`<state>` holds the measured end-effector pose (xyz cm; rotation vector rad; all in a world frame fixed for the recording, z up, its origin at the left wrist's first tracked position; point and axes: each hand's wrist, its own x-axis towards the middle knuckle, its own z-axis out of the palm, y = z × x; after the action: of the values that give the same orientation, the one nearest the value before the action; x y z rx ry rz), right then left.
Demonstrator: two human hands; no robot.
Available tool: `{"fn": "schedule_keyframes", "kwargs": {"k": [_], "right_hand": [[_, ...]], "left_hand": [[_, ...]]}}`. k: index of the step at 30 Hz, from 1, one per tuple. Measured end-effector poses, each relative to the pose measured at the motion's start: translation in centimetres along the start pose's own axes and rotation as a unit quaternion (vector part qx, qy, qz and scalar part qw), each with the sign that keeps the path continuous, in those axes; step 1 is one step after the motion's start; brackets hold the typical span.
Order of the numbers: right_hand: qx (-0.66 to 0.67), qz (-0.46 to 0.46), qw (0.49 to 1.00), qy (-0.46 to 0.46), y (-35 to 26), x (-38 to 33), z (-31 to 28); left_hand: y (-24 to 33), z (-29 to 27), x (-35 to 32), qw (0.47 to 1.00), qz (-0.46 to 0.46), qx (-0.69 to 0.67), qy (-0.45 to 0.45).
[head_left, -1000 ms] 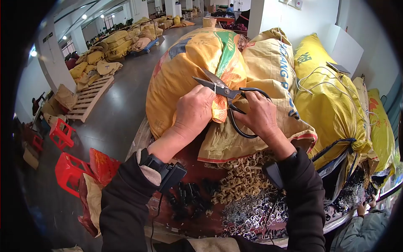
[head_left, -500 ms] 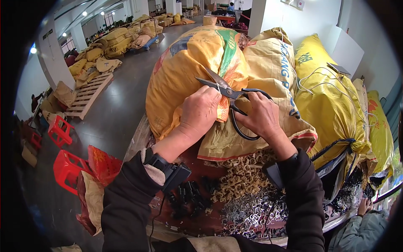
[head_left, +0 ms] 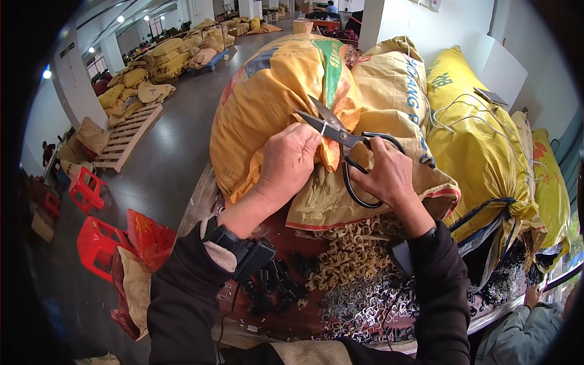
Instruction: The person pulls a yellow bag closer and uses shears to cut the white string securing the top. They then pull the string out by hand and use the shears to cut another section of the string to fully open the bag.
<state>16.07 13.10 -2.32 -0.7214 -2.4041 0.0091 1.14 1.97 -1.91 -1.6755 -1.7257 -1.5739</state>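
Observation:
My right hand [head_left: 389,173] grips the black handles of a large pair of scissors [head_left: 342,135]. The scissors' dark blades stand apart and point up and left. A short piece of white string [head_left: 323,128] shows at the blades, just above my left hand [head_left: 291,155]. Its fingers are pinched together on the string; their tips are partly hidden. Both hands work in front of a bulging orange woven sack [head_left: 261,103]. A gathered fold of the sack [head_left: 331,153] hangs between them, below the blades.
Beside the sack lie a tan sack [head_left: 389,85] and a yellow sack [head_left: 468,140] with white cable on it. Nearer on the table are heaps of gold buckles [head_left: 353,258], silver metal pieces [head_left: 365,304] and black parts [head_left: 274,283]. Red stools [head_left: 100,243] stand left; another person's sleeve [head_left: 523,334] shows lower right.
The scissors and my right hand have shifted slightly right and down. White string now shows more plainly across the blades. The fold of orange sack hangs looser between my hands.

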Motion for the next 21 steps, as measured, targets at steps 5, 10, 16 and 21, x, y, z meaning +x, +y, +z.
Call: {"fn": "schedule_keyframes", "kwargs": {"k": [5,10,16,21], "right_hand": [[-0.010,-0.024,1.000,0.004,-0.5,0.8,0.0],[0.006,-0.028,0.999,0.014,-0.2,0.8,0.8],[0.074,-0.028,0.996,0.028,0.9,-0.9,0.5],[0.142,-0.046,0.987,0.051,0.9,-3.3,-0.6]], "left_hand": [[0.2,0.1,-0.2,1.000,0.006,-0.007,-0.014],[0.4,-0.5,-0.5,1.000,0.004,-0.009,-0.001],[1.1,-1.3,-0.8,0.999,-0.019,-0.037,-0.014],[4.2,-1.6,-1.7,0.995,0.021,-0.066,-0.068]]}}
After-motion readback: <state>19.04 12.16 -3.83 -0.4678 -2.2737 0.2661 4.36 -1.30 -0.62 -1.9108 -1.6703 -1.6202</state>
